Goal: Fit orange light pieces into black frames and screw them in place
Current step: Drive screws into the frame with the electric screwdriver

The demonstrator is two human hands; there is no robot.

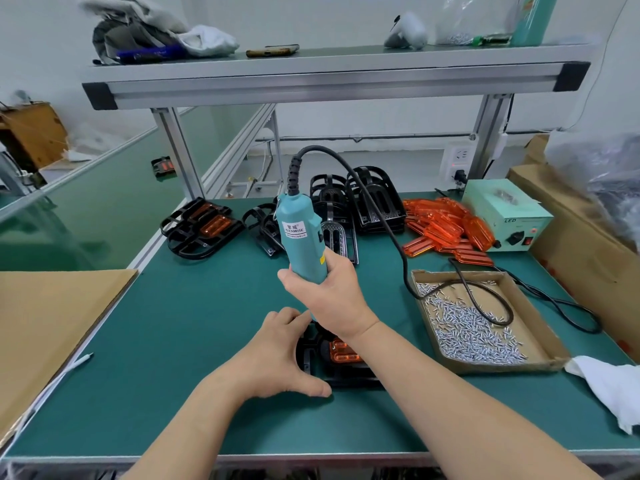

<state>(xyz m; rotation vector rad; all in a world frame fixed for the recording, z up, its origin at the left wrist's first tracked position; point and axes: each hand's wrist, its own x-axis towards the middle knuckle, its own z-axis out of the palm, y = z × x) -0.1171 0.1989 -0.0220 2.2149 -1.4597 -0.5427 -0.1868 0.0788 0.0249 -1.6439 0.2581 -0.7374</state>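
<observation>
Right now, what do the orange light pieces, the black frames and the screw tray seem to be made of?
Orange light pieces: probably translucent plastic, glossy; they glow and show ribbing. Black frames: likely moulded plastic, semi-gloss; highlights run along thin ribs. Screw tray: brown cardboard, matte; its cut edges look rough.

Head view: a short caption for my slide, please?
Right hand holds electric screwdriver over black frame; left hand steadies it.

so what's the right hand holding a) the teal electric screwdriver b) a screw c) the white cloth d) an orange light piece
a: the right hand grips the teal electric screwdriver above the black frame that the left hand holds
</observation>
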